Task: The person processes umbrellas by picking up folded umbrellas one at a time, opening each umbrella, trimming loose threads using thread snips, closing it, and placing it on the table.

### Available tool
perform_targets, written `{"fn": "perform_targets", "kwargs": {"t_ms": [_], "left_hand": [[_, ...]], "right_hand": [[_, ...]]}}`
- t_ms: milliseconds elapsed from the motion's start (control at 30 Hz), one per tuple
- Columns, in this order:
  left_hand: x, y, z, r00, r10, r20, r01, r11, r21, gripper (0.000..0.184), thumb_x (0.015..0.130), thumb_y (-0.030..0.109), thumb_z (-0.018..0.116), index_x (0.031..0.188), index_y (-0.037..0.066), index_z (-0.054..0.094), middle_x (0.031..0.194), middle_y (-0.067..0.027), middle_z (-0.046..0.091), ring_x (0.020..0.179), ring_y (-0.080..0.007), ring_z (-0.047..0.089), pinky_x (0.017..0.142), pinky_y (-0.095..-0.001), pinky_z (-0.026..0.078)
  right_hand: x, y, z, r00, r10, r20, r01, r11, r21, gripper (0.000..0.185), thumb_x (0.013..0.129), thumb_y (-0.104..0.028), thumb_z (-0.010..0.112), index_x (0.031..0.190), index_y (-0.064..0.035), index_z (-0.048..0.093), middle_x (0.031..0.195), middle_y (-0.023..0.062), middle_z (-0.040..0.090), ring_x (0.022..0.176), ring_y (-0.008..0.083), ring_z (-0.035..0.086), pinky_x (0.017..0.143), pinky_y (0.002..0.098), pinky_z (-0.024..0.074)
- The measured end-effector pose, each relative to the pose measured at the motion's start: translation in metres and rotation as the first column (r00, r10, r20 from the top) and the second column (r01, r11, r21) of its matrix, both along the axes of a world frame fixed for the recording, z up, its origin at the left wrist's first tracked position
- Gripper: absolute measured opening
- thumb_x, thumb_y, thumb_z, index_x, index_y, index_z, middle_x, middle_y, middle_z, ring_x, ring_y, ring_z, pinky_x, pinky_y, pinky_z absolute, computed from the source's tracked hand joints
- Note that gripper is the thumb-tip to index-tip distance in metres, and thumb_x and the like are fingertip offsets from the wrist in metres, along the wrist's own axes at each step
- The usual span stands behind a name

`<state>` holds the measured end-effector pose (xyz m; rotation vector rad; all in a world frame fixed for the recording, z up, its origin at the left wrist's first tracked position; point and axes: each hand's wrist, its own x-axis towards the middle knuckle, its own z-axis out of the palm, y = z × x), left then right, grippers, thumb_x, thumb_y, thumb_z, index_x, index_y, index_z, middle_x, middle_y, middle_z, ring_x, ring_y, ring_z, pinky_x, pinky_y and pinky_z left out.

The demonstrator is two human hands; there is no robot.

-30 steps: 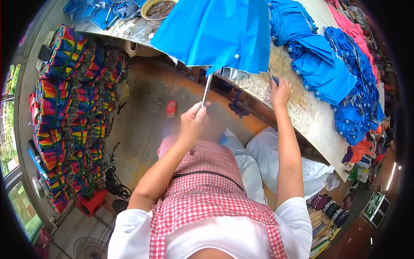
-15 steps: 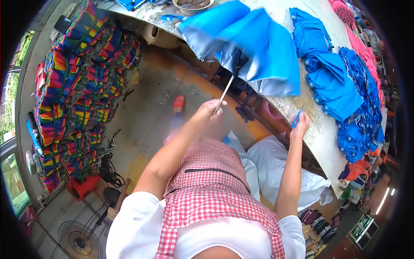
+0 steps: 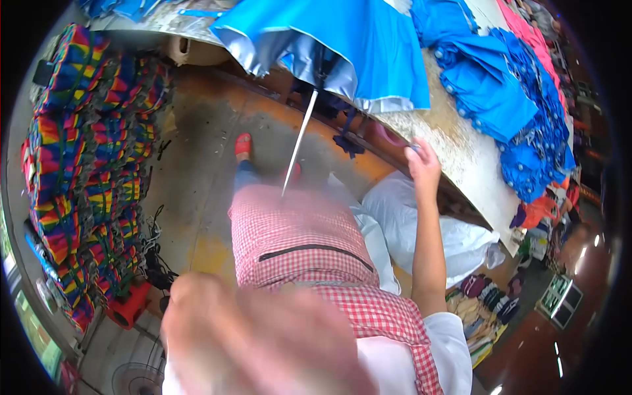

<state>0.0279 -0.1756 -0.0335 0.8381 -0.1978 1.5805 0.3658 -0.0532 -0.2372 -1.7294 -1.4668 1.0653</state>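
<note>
A blue umbrella [image 3: 342, 46] with a silver lining hangs partly open over the table edge. Its bare metal shaft [image 3: 301, 141] points down towards the checked apron, and no hand is on it. Large and smeared by motion, my left hand [image 3: 263, 336] is close to the camera at the bottom, its fingers not readable. My right hand [image 3: 425, 161] is closed beside the table's front edge. Only a small bit of the blue snips shows at its fingertips.
More folded blue umbrellas [image 3: 487, 79] lie on the worn white table [image 3: 484, 181], with pink cloth [image 3: 526, 33] behind them. Rainbow-coloured bundles [image 3: 69, 145] are stacked at the left. White bags [image 3: 421, 227] sit under the table edge. A fan [image 3: 138, 378] stands at the lower left.
My left hand has let go of the umbrella shaft and come up close to the camera. The umbrella appears further left in view. My right hand has turned, hiding most of the snips.
</note>
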Motion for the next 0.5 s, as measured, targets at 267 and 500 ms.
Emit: {"fn": "perform_targets", "kwargs": {"t_ms": [267,500], "left_hand": [[-0.005,0.001,0.042,0.993,-0.011,-0.117,-0.015,0.975,-0.223,0.018,0.083,0.006,0.056,0.065,0.008,0.061,0.072,-0.0027,0.067,0.059,-0.0124,0.061,0.061,-0.0301,0.036],[-0.015,-0.002,0.042,0.990,-0.040,-0.137,-0.004,0.951,-0.310,0.020,0.083,0.004,0.057,0.064,0.009,0.062,0.080,-0.0020,0.068,0.065,-0.0111,0.061,0.069,-0.0342,0.034]], "right_hand": [[-0.070,0.019,0.037,0.591,0.257,0.764,-0.566,0.808,0.166,0.030,0.071,-0.017,0.067,0.098,-0.0054,0.062,0.080,0.0095,0.062,0.071,0.0270,0.062,0.061,0.0360,0.0497],[-0.088,0.047,0.020,0.193,0.340,0.921,-0.766,0.638,-0.075,0.025,0.071,-0.015,0.064,0.095,-0.0084,0.063,0.083,0.0097,0.063,0.068,0.0274,0.062,0.059,0.0378,0.0501]]}}
